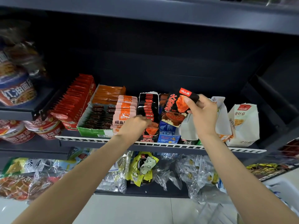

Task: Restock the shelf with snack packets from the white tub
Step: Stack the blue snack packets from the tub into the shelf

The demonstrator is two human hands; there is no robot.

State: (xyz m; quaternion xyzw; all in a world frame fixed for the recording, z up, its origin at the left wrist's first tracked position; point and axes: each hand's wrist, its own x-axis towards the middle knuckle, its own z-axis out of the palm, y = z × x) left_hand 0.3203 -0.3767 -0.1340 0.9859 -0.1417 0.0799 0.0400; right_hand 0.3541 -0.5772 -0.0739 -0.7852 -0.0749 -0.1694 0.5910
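The right hand [204,115] is raised in front of the shelf [161,145], its fingers [191,103] and thumb pinching the upper right corner of a black snack packet [175,107] printed with red lettering and a picture of a hot pot. The packet hangs tilted in the air above the front of the shelf, over a blue display box [169,131] and just right of the open black display box [148,109], which holds a row of matching black and red packets standing on edge. The left hand [135,126] reaches to the front of that black box, knuckles up, fingers bent down onto the foremost packets there; whether they actually grip one cannot be told, since the fingertips are hidden behind the hand. To the left stand pink packets [125,110], a green box of dark packets [97,120], an orange row [108,94] and a red row [76,101]. To the right of the raised packet are white cartons [242,125] with red labels. A white slotted rail [97,140] runs along the shelf's front edge. On the shelf below lie clear crinkled bags [191,172] and a yellow bag [144,167]. At the far left, noodle bowls [17,92] sit on a neighbouring shelf.
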